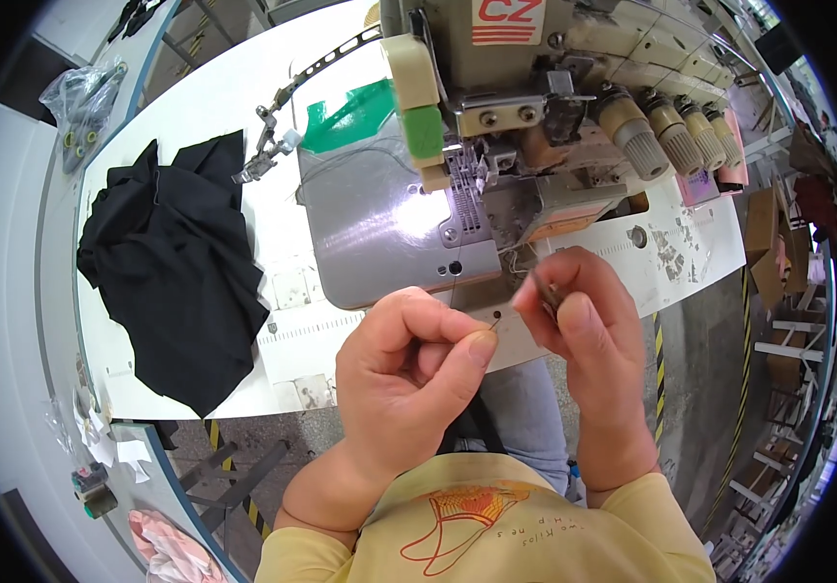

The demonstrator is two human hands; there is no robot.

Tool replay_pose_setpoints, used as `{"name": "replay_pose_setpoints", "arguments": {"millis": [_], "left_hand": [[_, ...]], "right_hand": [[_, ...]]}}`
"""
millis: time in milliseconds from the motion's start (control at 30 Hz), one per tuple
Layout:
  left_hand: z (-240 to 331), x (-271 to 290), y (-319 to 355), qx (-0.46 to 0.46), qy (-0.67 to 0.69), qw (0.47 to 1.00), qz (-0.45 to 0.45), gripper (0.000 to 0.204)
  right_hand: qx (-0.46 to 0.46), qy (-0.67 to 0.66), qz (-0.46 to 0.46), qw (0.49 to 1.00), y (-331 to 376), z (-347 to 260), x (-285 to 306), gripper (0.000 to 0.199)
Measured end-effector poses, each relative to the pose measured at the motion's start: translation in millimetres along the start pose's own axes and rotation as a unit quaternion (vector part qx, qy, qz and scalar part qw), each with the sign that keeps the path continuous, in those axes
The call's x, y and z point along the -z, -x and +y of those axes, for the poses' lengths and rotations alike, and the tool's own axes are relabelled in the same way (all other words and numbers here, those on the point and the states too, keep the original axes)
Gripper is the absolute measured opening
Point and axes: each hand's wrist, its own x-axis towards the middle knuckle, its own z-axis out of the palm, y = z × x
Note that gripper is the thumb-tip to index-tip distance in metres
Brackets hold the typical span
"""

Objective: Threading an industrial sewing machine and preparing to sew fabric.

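Observation:
In front of the sewing machine (380,233), my left hand (409,374) is closed in a pinch. A short end of thin thread (494,326) sticks out between its thumb and forefinger. A little to the right and apart from it, my right hand (589,325) is closed round a small dark metal tool (547,291). Fingers cover most of this tool, so I cannot tell whether it is tweezers or snips. Above both hands are the machine's needle area (477,175) and its metal bed plate, with thin threads hanging nearby.
Black fabric (175,262) lies crumpled on the white table (292,374) at the left. Several ribbed tension knobs (637,136) jut out at the upper right. A jointed metal arm (268,136) reaches over the table. Green material (350,117) lies behind the bed plate.

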Motion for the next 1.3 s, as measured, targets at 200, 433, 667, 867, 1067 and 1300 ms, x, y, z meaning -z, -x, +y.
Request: {"name": "replay_pose_setpoints", "arguments": {"millis": [200,433,667,867,1067,1300], "left_hand": [[-1.5,-2.9,0.3,-0.002,0.003,1.000,0.002,0.008],[-5.0,-0.1,3.5,-0.014,-0.001,1.000,-0.020,0.008],[-3.4,-7.3,6.0,0.020,0.008,0.997,-0.080,0.012],[3.9,8.0,-34.6,-0.302,-0.388,0.870,0.039,0.014],[-7.9,0.0,-57.8,-0.307,-0.464,0.824,0.106,0.012],[-10.5,-6.4,-61.6,-0.262,-0.482,0.824,0.142,0.015]], "right_hand": [[0.125,0.097,-0.055,0.986,-9.2,11.2,2.1,0.012],[0.027,0.081,-0.006,0.996,-8.4,6.3,5.5,0.013],[-0.046,-0.036,-0.039,0.998,-18.4,5.0,-1.2,0.013],[0.006,-0.056,0.025,0.998,-14.8,17.5,1.1,0.012],[0.043,-0.066,0.022,0.997,-9.5,32.0,-0.3,0.012],[0.043,-0.084,0.020,0.995,-8.0,34.7,-0.4,0.010]]}}
